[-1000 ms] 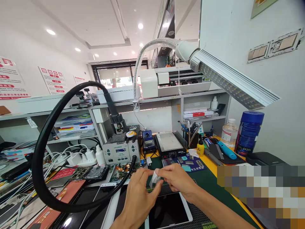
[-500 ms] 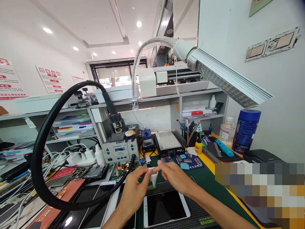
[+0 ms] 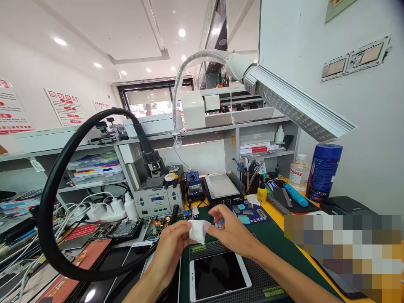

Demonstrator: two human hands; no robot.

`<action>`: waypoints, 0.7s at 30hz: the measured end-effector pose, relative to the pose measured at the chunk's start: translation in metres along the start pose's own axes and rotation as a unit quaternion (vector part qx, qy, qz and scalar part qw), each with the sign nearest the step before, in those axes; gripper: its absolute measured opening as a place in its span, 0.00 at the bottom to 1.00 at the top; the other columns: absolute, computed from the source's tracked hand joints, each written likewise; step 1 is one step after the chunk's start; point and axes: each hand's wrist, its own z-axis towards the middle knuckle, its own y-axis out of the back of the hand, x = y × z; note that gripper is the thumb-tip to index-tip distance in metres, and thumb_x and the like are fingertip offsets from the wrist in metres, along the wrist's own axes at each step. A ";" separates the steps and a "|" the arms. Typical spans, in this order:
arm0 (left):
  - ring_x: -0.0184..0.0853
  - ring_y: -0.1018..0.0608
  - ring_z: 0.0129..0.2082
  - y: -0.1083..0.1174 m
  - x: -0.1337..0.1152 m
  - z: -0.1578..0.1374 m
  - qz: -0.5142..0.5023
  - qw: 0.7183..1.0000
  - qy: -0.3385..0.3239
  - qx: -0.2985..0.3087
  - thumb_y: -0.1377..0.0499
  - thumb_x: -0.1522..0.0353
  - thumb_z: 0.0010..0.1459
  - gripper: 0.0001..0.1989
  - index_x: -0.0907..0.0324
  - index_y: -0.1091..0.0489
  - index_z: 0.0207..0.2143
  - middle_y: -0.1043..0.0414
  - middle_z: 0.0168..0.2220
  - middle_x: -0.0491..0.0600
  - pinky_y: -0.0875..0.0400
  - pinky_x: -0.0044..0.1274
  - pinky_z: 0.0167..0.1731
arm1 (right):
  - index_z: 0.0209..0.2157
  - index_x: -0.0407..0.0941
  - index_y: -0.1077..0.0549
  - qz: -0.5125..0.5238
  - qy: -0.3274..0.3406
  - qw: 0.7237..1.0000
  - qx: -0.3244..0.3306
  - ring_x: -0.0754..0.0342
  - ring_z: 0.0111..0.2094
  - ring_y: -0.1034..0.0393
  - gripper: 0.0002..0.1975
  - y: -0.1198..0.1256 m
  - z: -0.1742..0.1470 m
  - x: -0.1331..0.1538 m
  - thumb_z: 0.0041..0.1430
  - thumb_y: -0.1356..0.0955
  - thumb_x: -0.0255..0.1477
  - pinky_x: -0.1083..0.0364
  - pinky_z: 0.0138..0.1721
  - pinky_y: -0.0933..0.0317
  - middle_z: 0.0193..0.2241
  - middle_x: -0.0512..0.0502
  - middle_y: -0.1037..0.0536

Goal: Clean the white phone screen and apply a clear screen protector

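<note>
A small white wipe (image 3: 198, 231) is stretched between my two hands, above the far edge of a black textured mat. My left hand (image 3: 172, 244) pinches its left side, thumb on top. At its right edge, my right hand (image 3: 232, 229) grips it near the thumb, with the index finger raised and curved. Below them a white-framed tablet (image 3: 219, 275) lies flat, its dark screen facing up. It rests on the black mat (image 3: 261, 280), and neither hand touches it.
A thick black hose (image 3: 47, 235) loops on the left from a grey soldering station (image 3: 156, 202). Several tablets and circuit boards crowd the left side. Behind my hands stands a flat heating plate (image 3: 222, 187). A yellow bottle (image 3: 261, 193) and blue canister (image 3: 325, 172) stand right; an LED lamp (image 3: 303, 101) hangs above.
The white wipe was bunched and hanging down from my fingertips; now it is spread out between both hands. My left hand has turned, and the right index finger has lifted.
</note>
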 end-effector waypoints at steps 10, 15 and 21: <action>0.33 0.21 0.30 0.002 -0.003 0.004 -0.054 0.996 0.061 -0.019 0.40 0.71 0.59 0.06 0.66 0.25 0.36 0.22 0.35 0.54 0.21 0.25 0.32 | 0.38 0.37 0.23 0.284 -0.129 0.933 0.181 0.53 0.31 0.26 0.20 0.007 0.007 -0.001 0.54 0.27 0.41 0.58 0.29 0.35 0.33 0.40 0.21; 0.35 0.21 0.29 -0.001 -0.001 0.002 -0.012 0.994 0.108 -0.011 0.38 0.62 0.59 0.14 0.67 0.26 0.38 0.21 0.35 0.57 0.21 0.25 0.25 | 0.35 0.35 0.23 0.272 -0.135 0.936 0.176 0.55 0.27 0.27 0.20 0.009 0.008 -0.005 0.51 0.25 0.40 0.59 0.25 0.34 0.31 0.39 0.21; 0.36 0.22 0.31 0.000 0.001 0.001 0.056 0.994 0.086 -0.031 0.32 0.63 0.53 0.14 0.67 0.24 0.32 0.22 0.35 0.58 0.22 0.23 0.25 | 0.35 0.35 0.22 0.262 -0.155 0.936 0.178 0.54 0.27 0.26 0.21 0.012 0.008 -0.004 0.51 0.25 0.41 0.60 0.24 0.33 0.31 0.38 0.21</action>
